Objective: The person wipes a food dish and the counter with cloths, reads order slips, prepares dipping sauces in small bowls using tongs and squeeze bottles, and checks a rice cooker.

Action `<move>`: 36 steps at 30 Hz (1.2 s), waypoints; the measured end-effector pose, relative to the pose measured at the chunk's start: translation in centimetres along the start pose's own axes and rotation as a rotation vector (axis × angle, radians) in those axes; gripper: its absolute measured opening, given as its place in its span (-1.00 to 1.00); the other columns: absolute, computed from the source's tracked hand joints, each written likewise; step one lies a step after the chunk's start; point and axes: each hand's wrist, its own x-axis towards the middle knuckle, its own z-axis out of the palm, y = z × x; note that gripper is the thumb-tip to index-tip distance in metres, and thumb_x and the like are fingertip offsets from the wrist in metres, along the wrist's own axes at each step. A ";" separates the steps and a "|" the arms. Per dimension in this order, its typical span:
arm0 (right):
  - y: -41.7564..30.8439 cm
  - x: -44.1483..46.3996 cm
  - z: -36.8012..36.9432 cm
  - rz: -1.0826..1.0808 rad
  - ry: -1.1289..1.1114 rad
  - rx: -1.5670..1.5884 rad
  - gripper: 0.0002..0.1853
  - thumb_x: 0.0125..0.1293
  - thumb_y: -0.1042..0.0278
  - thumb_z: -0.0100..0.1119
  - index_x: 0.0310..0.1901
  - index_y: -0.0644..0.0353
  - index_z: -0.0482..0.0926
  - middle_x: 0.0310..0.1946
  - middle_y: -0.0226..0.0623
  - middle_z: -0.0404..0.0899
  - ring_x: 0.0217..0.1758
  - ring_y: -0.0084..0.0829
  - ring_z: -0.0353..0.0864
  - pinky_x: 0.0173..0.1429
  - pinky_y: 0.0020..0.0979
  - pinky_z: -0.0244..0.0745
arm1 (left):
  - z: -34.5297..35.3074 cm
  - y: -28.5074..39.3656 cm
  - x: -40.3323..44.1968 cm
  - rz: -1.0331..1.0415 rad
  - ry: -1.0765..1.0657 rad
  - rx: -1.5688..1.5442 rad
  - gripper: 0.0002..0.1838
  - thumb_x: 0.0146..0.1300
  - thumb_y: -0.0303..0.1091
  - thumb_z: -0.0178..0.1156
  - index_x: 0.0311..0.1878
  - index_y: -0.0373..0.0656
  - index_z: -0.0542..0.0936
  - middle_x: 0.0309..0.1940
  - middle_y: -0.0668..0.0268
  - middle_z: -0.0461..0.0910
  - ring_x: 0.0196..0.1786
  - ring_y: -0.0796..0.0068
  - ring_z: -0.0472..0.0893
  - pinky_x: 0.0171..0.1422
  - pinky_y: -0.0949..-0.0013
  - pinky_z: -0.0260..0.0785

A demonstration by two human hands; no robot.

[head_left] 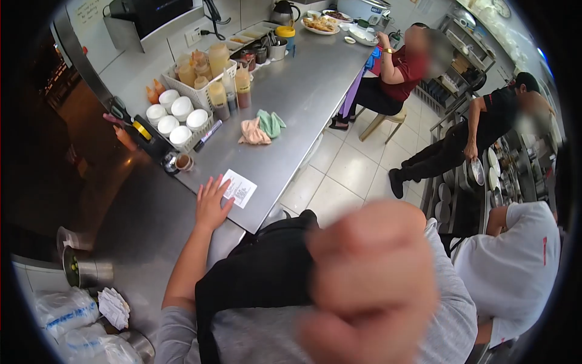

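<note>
My left hand (212,202) lies with its fingers spread at the front corner of the steel counter (303,79). Its fingertips touch the left edge of a small white printed slip (239,188), which carries a square code. My right hand (373,279) is raised very close to the camera and strongly blurred. Its fingers look curled, but whether anything is in them cannot be made out. Beyond the slip, a pink cloth (254,131) and a green cloth (271,123) lie crumpled together. A marker pen (208,136) rests beside several white cups (182,109).
Squeeze bottles (242,88) and a white basket (209,94) line the counter's wall side. A black tape dispenser (148,136) stands by the cups. A seated person (403,70) is at the far end. Two other people (485,121) stand at right near dish racks.
</note>
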 end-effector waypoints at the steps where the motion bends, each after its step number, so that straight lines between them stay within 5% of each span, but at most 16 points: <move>1: 0.4 -0.3 0.6 0.099 -0.141 -0.048 -0.86 0.13 0.41 0.11 -0.24 0.08 0.48 -0.52 -0.44 0.38 -0.58 -0.47 0.35 -0.49 -0.50 0.19 | 0.1 0.1 0.0 -0.010 0.026 -0.008 -0.38 0.29 -0.01 0.21 0.42 0.15 0.41 0.50 0.26 0.25 0.56 0.11 0.15 0.62 -0.03 -0.16; 3: 1.4 -0.7 1.6 0.270 -0.448 -0.185 -0.78 0.02 0.37 0.22 -0.25 0.08 0.51 -0.44 -0.40 0.49 -0.50 -0.36 0.47 -0.43 -0.40 0.27 | -0.5 0.8 -0.4 -0.029 0.044 -0.036 -0.38 0.30 -0.01 0.19 0.43 0.14 0.38 0.51 0.24 0.23 0.55 0.10 0.15 0.61 -0.04 -0.16; 6: 5.6 -9.9 6.7 0.571 -0.714 0.017 -0.75 0.16 0.42 0.14 -0.09 0.12 0.50 -0.25 -0.22 0.62 -0.20 -0.10 0.65 -0.15 -0.14 0.47 | 0.3 1.7 -1.2 -0.069 0.047 0.063 -0.40 0.33 -0.04 0.16 0.43 0.13 0.38 0.51 0.24 0.23 0.56 0.09 0.14 0.61 -0.04 -0.16; 7: 6.8 -13.9 8.4 0.808 -0.810 0.054 -0.80 0.22 0.45 0.09 -0.10 0.12 0.50 -0.23 -0.19 0.60 -0.14 -0.08 0.64 -0.03 -0.08 0.48 | 0.8 1.5 -1.4 -0.088 0.064 0.030 -0.41 0.33 -0.08 0.15 0.43 0.12 0.39 0.51 0.24 0.23 0.55 0.08 0.14 0.61 -0.05 -0.16; 10: 7.2 -27.7 9.7 0.965 -1.052 -0.199 -0.68 0.24 0.44 0.08 0.05 0.07 0.50 0.00 -0.11 0.51 0.05 -0.03 0.58 0.06 -0.12 0.53 | 0.8 2.2 -1.4 -0.123 0.099 0.016 -0.42 0.33 -0.10 0.14 0.42 0.10 0.39 0.51 0.24 0.22 0.55 0.09 0.16 0.61 -0.05 -0.15; 15: -4.9 -44.7 4.0 1.696 -0.955 -0.185 -0.66 0.36 0.39 -0.03 0.16 0.10 0.46 0.19 -0.02 0.45 0.14 0.05 0.56 0.18 -0.04 0.50 | 1.0 2.6 -1.7 -0.165 0.138 -0.024 -0.43 0.31 -0.16 0.18 0.39 0.03 0.41 0.49 0.16 0.23 0.53 0.04 0.18 0.60 -0.05 -0.10; 20: -18.3 -58.8 -4.5 2.088 -1.348 -0.167 -0.71 0.29 0.38 0.04 0.02 0.17 0.60 0.02 0.00 0.62 0.11 0.01 0.62 0.12 -0.09 0.56 | 1.0 2.8 -1.8 -0.173 0.167 -0.042 -0.46 0.30 -0.19 0.21 0.33 -0.06 0.44 0.43 0.08 0.27 0.50 0.01 0.22 0.58 -0.07 -0.06; 25: -21.2 -61.9 -4.9 2.145 -1.312 -0.111 -0.77 0.27 0.35 0.07 -0.12 0.20 0.64 -0.08 0.04 0.65 0.04 0.00 0.66 0.07 -0.10 0.58 | 1.3 2.6 -1.7 -0.153 0.192 -0.023 -0.47 0.29 -0.20 0.20 0.32 -0.04 0.44 0.42 0.09 0.27 0.49 0.00 0.23 0.57 -0.08 -0.03; 30: -20.5 -71.1 -1.1 1.909 -1.170 -0.085 -0.79 0.24 0.32 0.10 -0.25 0.23 0.68 -0.18 0.08 0.69 -0.03 -0.01 0.69 0.03 -0.11 0.60 | 1.0 2.9 -1.7 -0.139 0.261 0.011 -0.48 0.26 -0.24 0.21 0.30 -0.01 0.47 0.41 0.09 0.28 0.48 0.00 0.24 0.56 -0.09 -0.01; 34: -11.9 -67.5 2.0 1.560 -1.368 -0.175 -0.76 0.23 0.31 0.08 -0.15 0.19 0.66 -0.16 0.02 0.70 -0.04 -0.01 0.69 0.05 -0.15 0.58 | 1.1 3.2 -1.9 -0.255 0.338 0.077 -0.50 0.23 -0.24 0.23 0.26 -0.02 0.50 0.41 0.10 0.29 0.47 0.01 0.26 0.55 -0.11 0.00; 36: -7.1 -57.6 -2.3 1.560 -1.242 0.017 -0.72 0.25 0.21 0.13 -0.12 0.15 0.68 -0.12 0.00 0.70 -0.01 -0.03 0.69 0.04 -0.17 0.57 | 1.7 2.7 -1.9 -0.327 0.352 0.085 -0.53 0.21 -0.23 0.26 0.21 -0.02 0.52 0.40 0.12 0.30 0.46 0.03 0.27 0.54 -0.13 0.01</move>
